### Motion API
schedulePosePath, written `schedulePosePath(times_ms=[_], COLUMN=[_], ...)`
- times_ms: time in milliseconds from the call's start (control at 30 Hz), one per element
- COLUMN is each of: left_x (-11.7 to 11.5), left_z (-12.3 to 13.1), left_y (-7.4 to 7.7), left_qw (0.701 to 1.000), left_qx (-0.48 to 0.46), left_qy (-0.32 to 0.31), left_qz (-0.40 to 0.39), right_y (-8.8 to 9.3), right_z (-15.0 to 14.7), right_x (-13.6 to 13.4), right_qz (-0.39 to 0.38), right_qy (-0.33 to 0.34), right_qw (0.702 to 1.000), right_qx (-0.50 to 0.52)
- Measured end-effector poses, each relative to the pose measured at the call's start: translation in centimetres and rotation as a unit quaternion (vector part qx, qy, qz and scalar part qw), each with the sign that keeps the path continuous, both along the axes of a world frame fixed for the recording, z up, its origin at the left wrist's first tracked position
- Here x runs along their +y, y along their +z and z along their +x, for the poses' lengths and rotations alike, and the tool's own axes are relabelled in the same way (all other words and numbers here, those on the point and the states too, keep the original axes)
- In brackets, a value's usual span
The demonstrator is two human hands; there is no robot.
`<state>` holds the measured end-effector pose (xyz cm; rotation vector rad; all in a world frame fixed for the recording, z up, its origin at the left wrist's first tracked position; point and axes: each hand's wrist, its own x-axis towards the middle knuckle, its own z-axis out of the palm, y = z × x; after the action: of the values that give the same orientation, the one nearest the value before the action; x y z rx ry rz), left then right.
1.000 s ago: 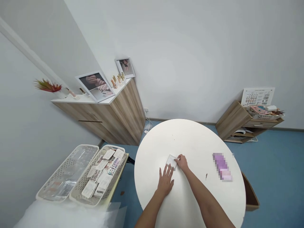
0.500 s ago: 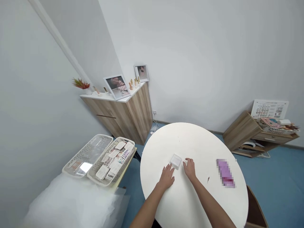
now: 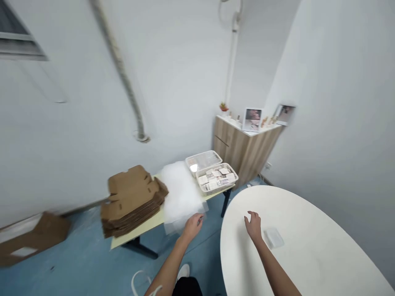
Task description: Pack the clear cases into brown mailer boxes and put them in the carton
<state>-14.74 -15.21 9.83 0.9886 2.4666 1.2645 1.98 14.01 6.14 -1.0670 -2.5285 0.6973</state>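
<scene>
Head view: left hand hangs open just beside a light, floppy plastic sheet, best pinched at its edge; right hand hangs open and empty.

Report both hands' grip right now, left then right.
Left hand: half-curled at the edge of the plastic sheet; cannot tell if it's holding it.
Right hand: open, empty, over the white table, beside the clear box.

The cards in the far basket are too small to read, the inside of the clear plastic box can't be made out, and the white surface runs off the right edge.
</scene>
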Motion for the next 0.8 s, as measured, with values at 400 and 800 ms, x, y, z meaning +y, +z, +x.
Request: schedulePosePath(times_ms=[400, 800], left_x=[-23.6, -30.6], left_z=[-7.6, -18.6], left_y=[5.1, 7.3], left_qw=[0.925, 0.933], left_qx=[0.200, 0.005], left_qy=[0.267, 0.120], left_qz=[-0.179, -0.340], right_y=[7.0, 11.0], right_z=[-21.6, -33.1], right_x=[-23.4, -38.3], right_qz=[0.018, 0.080], right_qy=[0.384, 0.566], right_qw=[0.922, 0.813], right_qx=[0.056, -0.108])
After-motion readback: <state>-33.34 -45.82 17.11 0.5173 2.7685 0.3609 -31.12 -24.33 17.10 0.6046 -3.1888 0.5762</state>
